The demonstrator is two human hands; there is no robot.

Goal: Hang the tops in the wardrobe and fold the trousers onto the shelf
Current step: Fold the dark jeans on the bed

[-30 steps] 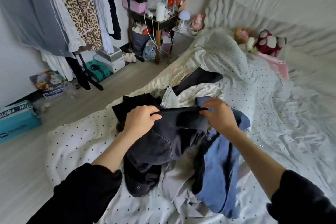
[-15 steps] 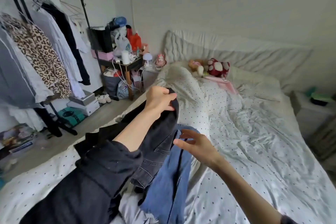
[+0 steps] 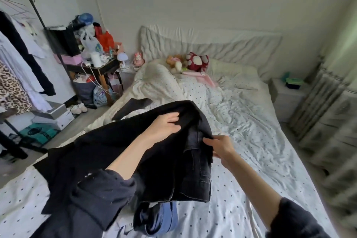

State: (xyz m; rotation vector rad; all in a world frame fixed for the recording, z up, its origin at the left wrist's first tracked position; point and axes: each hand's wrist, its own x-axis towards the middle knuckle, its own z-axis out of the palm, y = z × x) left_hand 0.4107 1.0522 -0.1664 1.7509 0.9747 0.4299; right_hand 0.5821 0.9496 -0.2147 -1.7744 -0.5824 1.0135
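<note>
Black denim trousers (image 3: 191, 172) hang in the air above the bed, spread between both hands. My left hand (image 3: 164, 128) grips the upper edge of the black fabric near its waistband. My right hand (image 3: 220, 146) pinches the trousers' right edge between thumb and fingers. Blue jeans (image 3: 166, 218) peek out below the black pair, lying on the bed. More dark clothing (image 3: 133, 106) lies further back on the bed. At the far left stands a clothes rail (image 3: 32, 4) with hung tops, among them a leopard-print one (image 3: 11, 92).
The bed (image 3: 251, 141) with dotted white bedding fills the middle; plush toys (image 3: 193, 62) sit at its head. A cluttered side table (image 3: 96, 63) and boxes (image 3: 56, 114) stand on the left floor. A white nightstand (image 3: 287, 94) and curtain are on the right.
The black trousers were lifted off the pile and swung right. My right hand, free half a second ago, now pinches their edge. The view rose and turned right.
</note>
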